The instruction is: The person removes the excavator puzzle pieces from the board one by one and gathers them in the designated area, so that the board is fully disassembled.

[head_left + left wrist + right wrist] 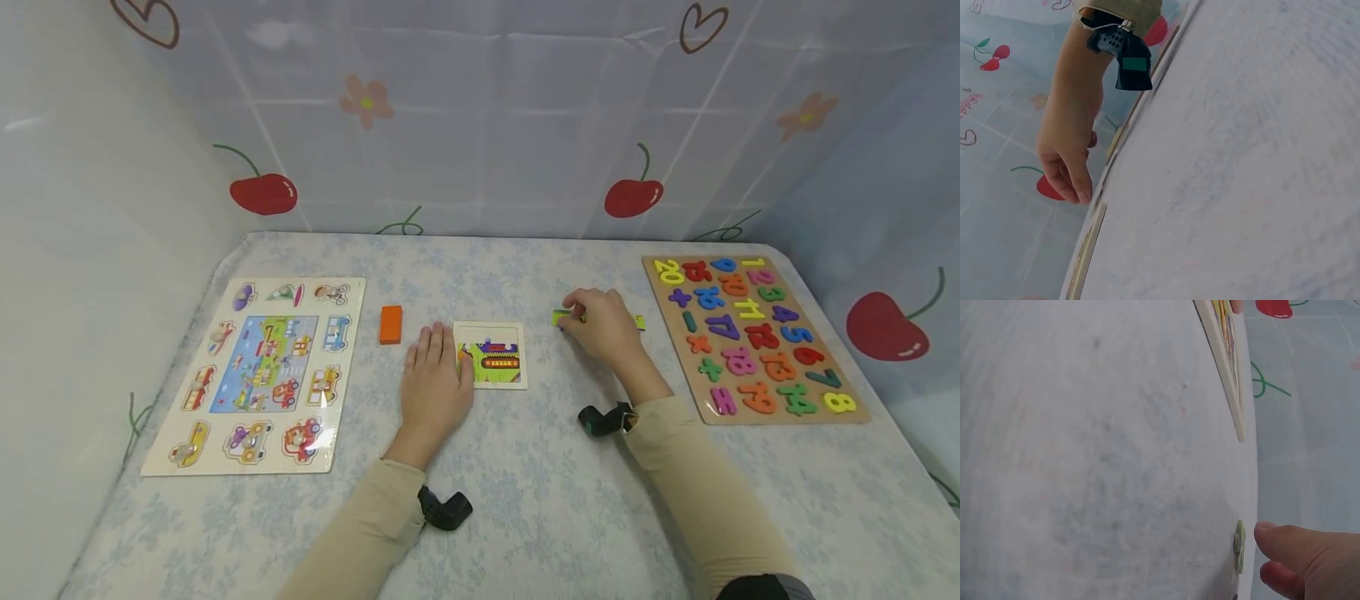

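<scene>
A small square puzzle tray lies mid-table, its lower part filled with a purple and red tracked vehicle on green. My left hand lies flat along its left edge, fingers straight and thumb touching the picture. To the right, my right hand is over loose green puzzle pieces, partly covering them; one green piece shows by the fingertips, another beyond the hand. In the right wrist view, thumb and finger are apart just above a green piece, with nothing between them.
An orange block stands left of the tray. A large vehicle puzzle board lies at the left. On the right is a wooden number board with coloured numerals. A printed curtain hangs behind the table.
</scene>
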### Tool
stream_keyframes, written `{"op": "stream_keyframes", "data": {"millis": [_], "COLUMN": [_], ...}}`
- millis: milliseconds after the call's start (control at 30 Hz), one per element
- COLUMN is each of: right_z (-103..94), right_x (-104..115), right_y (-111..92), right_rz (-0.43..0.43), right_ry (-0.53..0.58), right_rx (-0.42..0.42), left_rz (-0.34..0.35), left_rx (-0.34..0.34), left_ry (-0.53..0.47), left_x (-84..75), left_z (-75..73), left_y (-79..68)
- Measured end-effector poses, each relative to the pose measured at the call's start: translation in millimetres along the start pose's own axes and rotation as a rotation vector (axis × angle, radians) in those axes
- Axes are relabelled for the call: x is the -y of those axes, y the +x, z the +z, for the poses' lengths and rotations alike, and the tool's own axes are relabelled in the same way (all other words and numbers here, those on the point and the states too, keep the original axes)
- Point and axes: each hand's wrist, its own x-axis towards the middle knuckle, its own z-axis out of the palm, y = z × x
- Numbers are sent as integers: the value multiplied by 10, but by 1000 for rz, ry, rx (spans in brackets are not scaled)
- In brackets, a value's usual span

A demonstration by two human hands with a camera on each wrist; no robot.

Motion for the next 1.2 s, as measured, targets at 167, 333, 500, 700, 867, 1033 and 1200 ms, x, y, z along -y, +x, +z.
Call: {"op": "stream_keyframes", "data": {"millis": [167, 333, 500, 700, 867, 1033, 1200], "right_z": [28, 89, 194, 319, 389, 452, 500], "right_x": [88, 209, 277, 292, 297, 286, 287], "right_y": [-60, -129, -187, -232, -281, -324, -330], "right_rz": [-51, -120, -185, -205, -217, -265, -260], "right_ry": [62, 114, 168, 225, 214, 180, 172], "right_rx": [62, 118, 160, 175, 138, 85, 61], "left_rz": [26, 60, 83, 95, 92, 93, 86], "left_rx": [-7, 14, 28, 66, 61, 60, 63], "left_ry": [9, 24, 37, 69, 59, 60, 72], "left_x": [-21, -68, -148, -234, -258, -244, -227], "left_z": [4, 7, 42, 89, 93, 113, 122], "left_y": [-14, -33, -41, -46, -60, -59, -46]}}
